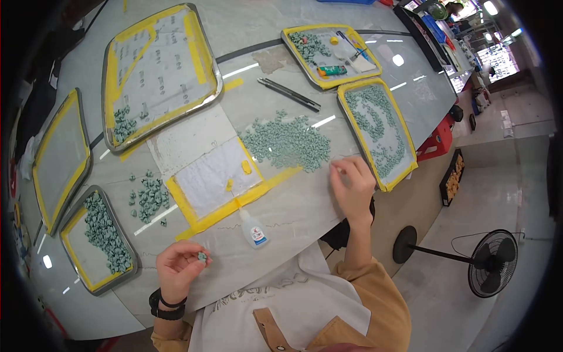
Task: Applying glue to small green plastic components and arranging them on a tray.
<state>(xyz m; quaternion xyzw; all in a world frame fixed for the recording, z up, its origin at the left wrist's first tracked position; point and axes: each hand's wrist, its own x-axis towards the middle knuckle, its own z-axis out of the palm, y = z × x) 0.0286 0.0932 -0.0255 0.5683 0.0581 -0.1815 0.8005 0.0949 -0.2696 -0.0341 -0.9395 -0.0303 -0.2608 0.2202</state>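
Note:
My left hand (176, 271) pinches a small grey-green molded piece (202, 257) between thumb and fingertips, above the table's near edge. My right hand (355, 186) hovers just right of a spread of tiny grey-green pieces (287, 142), thumb and index finger closed together; whatever they hold is too small to make out. Between the hands lies a white glue bottle (253, 229), its thin nozzle pointing away from me. That nozzle reaches over a white cloth (212, 180) edged with yellow tape. Left of the cloth is a loose group of larger grey-green pieces (153, 198).
Taped trays of green pieces stand at near left (130, 274), far left (214, 88) and right (412, 157). A tray (378, 71) at the back holds pieces and a green tube. Two black pens (289, 95) lie mid-table. A black fan (492, 263) stands on the floor.

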